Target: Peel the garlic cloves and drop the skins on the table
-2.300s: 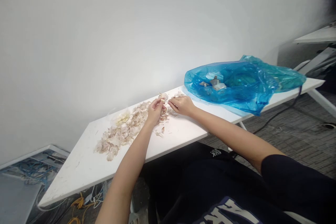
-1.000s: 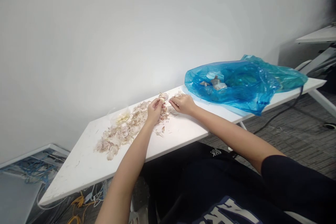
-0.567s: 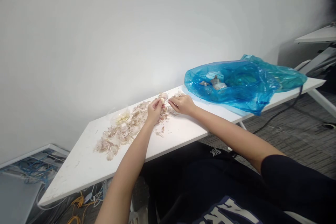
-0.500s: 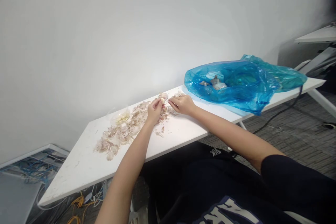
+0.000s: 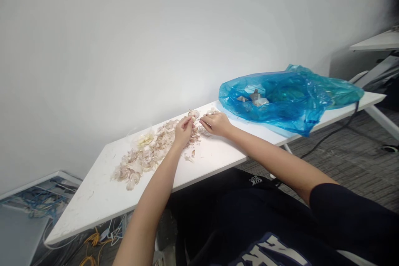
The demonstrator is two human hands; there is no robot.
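My left hand [image 5: 183, 134] is closed in a pinch on a pale garlic clove [image 5: 193, 119]. Just to its right, my right hand [image 5: 218, 124] has thumb and forefinger pressed together, close to the clove. Something thin may be between those fingertips, too small to name. A garlic bulb [image 5: 195, 113] lies right behind my left fingertips. Dry garlic skins [image 5: 137, 165] are heaped to the left of my hands and under them. Behind the heap is a clear plastic container or bag [image 5: 145, 138] holding yellowish peeled cloves.
On the right of the white table [image 5: 84, 199] lies a large blue plastic bag [image 5: 277, 124], its mouth facing left, with whitish and brown pieces inside. A wall [image 5: 156, 50] runs along the back edge. Orange cables [image 5: 92, 239] hang below on the left; a black cable [image 5: 330, 137] passes on the right.
Both hands stay in almost the same place. My left fingertips have shifted very slightly on the clove; the skins and the blue bag have not moved.
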